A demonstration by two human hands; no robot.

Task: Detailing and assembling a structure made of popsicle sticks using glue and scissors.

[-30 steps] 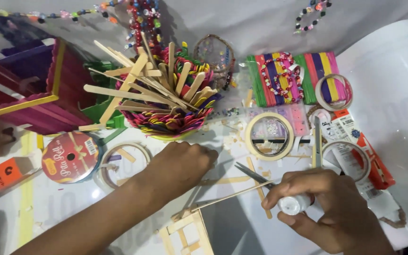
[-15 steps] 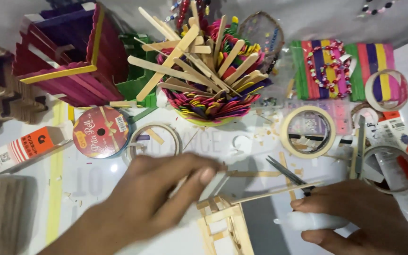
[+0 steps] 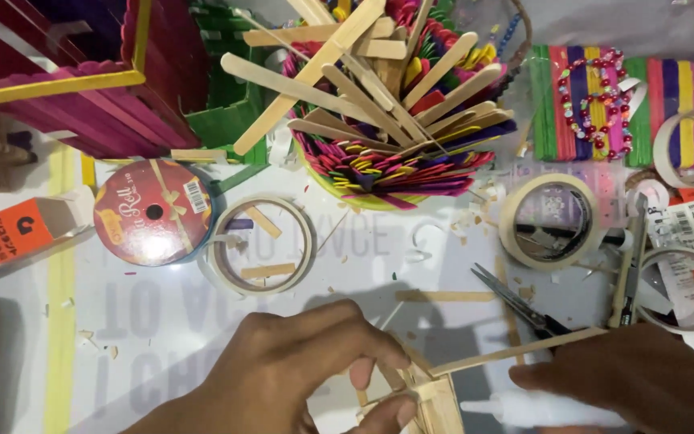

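A small frame of plain wooden sticks (image 3: pixel 431 398) sat at the bottom edge of the table, its lower part cut off by the picture. The left hand (image 3: pixel 299 370) pinched its near corner between thumb and fingertips. A long plain stick (image 3: pixel 516 354) slanted off the frame toward the right hand (image 3: pixel 644 374), which curled over a white glue bottle (image 3: pixel 536 407); its grip was partly out of view. Scissors (image 3: pixel 520 304) lay just beyond, half hidden. Tape rolls (image 3: pixel 552 221) and a tub of coloured sticks (image 3: pixel 399 153) stood farther back.
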